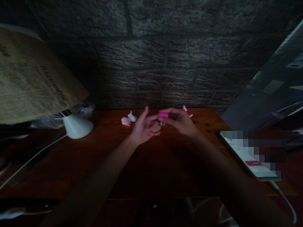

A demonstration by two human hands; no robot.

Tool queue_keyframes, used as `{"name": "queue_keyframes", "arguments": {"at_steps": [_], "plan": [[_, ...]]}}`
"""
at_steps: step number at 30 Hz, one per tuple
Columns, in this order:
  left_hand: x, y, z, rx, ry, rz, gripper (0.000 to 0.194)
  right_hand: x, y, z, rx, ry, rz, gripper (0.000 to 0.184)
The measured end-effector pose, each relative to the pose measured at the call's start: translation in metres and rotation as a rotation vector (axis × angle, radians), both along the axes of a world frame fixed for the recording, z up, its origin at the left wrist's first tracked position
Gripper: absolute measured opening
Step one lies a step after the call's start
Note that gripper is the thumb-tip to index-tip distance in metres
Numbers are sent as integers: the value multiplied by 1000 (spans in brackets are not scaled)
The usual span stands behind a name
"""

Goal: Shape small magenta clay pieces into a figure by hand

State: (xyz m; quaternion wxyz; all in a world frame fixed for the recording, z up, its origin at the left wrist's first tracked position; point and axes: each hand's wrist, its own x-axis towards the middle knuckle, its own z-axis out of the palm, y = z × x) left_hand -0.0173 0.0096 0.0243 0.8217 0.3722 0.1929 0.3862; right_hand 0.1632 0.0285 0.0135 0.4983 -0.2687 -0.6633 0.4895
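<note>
A small bright pink block, which looks like soft modelling clay, is pinched between the thumb and fingers of my right hand. My left hand is palm up with its thumb raised. Its index finger reaches to the left end of the pink block, while the other fingers are loosely curled. Just below the block is a small whitish bit; I cannot tell which hand it touches. To the left of my left hand lie a pale pink lump and a crumpled white piece on the wooden table.
Pink scraps lie behind my right hand. A lamp with a white base and newsprint shade stands at left, its cord trailing forward. On the right is a tablet-like device with a cable. A brick wall rises behind.
</note>
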Motion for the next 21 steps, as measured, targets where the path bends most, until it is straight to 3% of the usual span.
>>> {"name": "queue_keyframes", "arguments": {"at_steps": [5, 11, 21], "plan": [[-2, 3, -3, -54, -23, 2, 83, -3, 0, -3, -28, -16, -2, 28], [-2, 3, -1, -153, -130, 74, 80, 0, -6, 3, -52, -11, 2, 50], [0, 7, -4, -153, -102, 89, 74, -2, -3, 0, -13, 10, 14, 38]]}}
